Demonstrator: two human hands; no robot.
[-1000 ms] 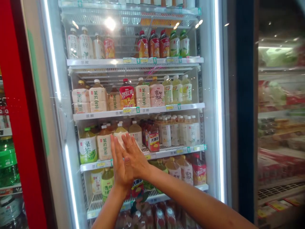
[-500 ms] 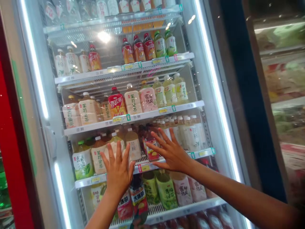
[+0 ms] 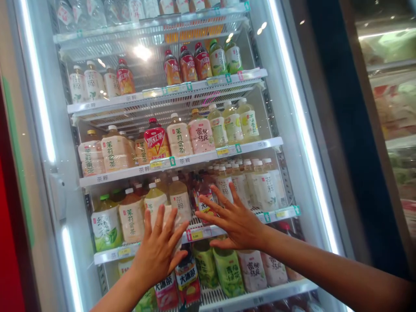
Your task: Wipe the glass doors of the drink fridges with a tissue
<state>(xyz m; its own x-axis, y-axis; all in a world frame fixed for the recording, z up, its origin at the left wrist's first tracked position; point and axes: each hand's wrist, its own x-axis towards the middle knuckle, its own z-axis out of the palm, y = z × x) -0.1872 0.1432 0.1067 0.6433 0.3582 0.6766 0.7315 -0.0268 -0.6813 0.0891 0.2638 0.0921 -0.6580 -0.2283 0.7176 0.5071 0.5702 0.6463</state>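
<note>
The glass door (image 3: 143, 71) of a lit drinks cooler faces me, with light reflections on it. My left hand (image 3: 159, 249) is open, fingers spread, before the lower shelves. A pale patch shows behind its fingertips; I cannot tell what it is. My right hand (image 3: 238, 221) is also open, palm toward the door, its fingers pointing left. Whether either hand touches the glass is not clear. Behind the right fingers stands a dark bottle with a red label (image 3: 203, 190). A tea bottle with a pale label (image 3: 180, 199) stands between the hands, further back.
Bottled drinks fill several wire shelves, such as a green-capped bottle (image 3: 106, 223) and a pink-labelled bottle (image 3: 200, 134). Price tags line the shelf edge (image 3: 195, 154). A light strip (image 3: 302, 130) runs down the right side. Another stocked case (image 3: 396, 99) stands at far right.
My left hand has shifted down and slightly left, its fingers now leaning right. My right hand has moved slightly down. The camera view has shifted a little.
</note>
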